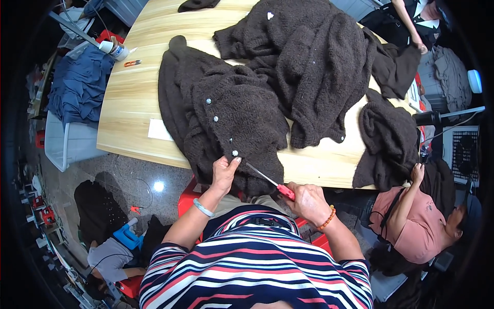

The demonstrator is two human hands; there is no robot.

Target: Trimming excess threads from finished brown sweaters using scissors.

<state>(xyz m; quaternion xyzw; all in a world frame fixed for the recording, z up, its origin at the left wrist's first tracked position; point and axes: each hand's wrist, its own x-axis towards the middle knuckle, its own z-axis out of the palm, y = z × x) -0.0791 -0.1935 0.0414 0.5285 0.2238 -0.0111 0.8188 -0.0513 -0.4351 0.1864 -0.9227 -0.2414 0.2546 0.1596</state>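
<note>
Bin [82, 141] of blue cloth [80, 85]; garment [242, 116] held.

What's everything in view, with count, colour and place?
Table: one, pale wood, centre
Garments: several, dark brown, across table
Buttons: at least three, whitish, on nearest garment
Tool: one, red handle, in right hand
Paper: one, white, table's left
Snips: one, orange, table's far left
Bin: one, pale grey, left of table
Cloth: one pile, blue, in bin
Other people: several, varied clothing, around edges
Left hand: one, pale bangle, by nearest button
Right hand: one, orange beads, gripping tool
</note>
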